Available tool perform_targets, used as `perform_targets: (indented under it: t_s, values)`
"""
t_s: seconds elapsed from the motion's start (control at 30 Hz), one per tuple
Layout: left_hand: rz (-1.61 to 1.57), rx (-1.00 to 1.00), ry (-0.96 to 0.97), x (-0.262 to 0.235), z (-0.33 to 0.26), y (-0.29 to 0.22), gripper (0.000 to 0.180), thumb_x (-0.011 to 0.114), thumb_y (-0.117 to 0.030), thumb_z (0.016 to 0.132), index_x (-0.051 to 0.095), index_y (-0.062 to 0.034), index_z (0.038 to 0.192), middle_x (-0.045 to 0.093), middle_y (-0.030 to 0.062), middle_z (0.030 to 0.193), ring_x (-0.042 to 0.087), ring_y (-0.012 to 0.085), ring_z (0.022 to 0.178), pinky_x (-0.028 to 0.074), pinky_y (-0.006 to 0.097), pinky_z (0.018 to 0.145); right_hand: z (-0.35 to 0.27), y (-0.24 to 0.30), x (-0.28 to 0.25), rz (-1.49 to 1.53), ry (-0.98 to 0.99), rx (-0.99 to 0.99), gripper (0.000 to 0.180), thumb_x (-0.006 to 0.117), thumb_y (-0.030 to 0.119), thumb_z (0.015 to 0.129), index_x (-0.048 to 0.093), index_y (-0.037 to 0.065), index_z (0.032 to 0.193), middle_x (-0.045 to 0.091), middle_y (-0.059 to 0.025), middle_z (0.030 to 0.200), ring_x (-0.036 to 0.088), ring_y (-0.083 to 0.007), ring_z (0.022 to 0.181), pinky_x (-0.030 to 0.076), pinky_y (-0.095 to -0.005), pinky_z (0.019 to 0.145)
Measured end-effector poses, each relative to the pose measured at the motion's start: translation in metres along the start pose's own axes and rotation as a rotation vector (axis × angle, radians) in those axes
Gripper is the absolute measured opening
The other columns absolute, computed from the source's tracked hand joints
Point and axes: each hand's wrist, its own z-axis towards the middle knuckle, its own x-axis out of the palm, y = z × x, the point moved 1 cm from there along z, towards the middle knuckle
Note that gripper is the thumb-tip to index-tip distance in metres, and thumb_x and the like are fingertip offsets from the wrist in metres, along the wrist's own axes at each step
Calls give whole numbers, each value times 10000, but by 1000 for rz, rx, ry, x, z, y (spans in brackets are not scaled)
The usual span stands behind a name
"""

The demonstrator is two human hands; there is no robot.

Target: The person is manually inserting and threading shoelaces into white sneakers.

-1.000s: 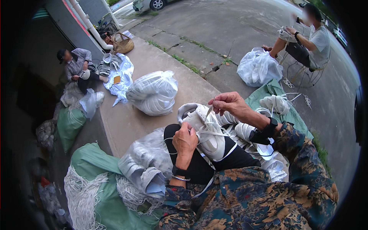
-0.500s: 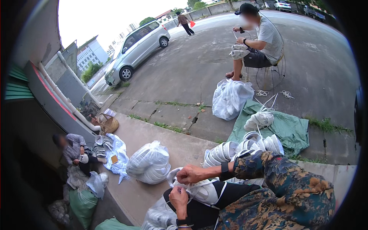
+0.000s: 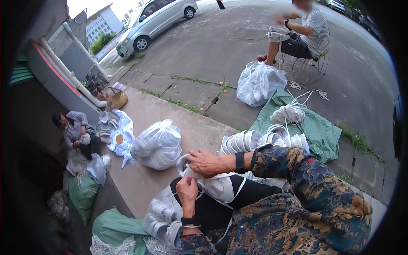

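Note:
A white shoe (image 3: 219,189) with loose white laces lies across my lap on black cloth. My left hand (image 3: 187,190) is closed at its near side, pinching a white shoelace (image 3: 202,192) whose loop hangs by the fingers. Just beyond it, my right hand (image 3: 205,164) bends over the shoe's upper part, its fingers closed at a pale raised edge (image 3: 182,165). Exactly what the right fingertips grip is partly hidden. Black bands circle both wrists, and a cord bracelet (image 3: 191,226) sits on the left one.
White shoes (image 3: 242,142) stand in rows beyond my right arm, by a green sheet (image 3: 316,131). Shoe-filled clear bags (image 3: 157,144) lie around me. One person (image 3: 312,32) sits on a stool with shoes; another (image 3: 76,129) sits at left handling a shoe. A silver van (image 3: 157,21) is parked behind.
The view has tipped downward, showing more green sacking and laces below. Both hands stay at the shoe; the right has gone from a raised pinch to lying lower over it.

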Motion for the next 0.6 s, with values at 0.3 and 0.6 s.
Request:
perform_targets:
  t_s: [0.3,0.6]
  values:
    - [75,-27,1,-14,6,-2,158,571,-174,755,630,-29,783,618,203,736,607,372,740,473,444,658,26,15,-39,-268,359,-86,259,576,220,713,677,34,862,432,-191,1209,300,-366,1220,368,-431,827]
    - [10,41,-31,0,-1,-6,179,569,-164,747,607,4,797,582,252,731,570,426,733,433,489,628,23,13,3,-414,149,-424,315,598,280,704,658,103,957,456,-170,1238,277,-384,1251,342,-469,892]
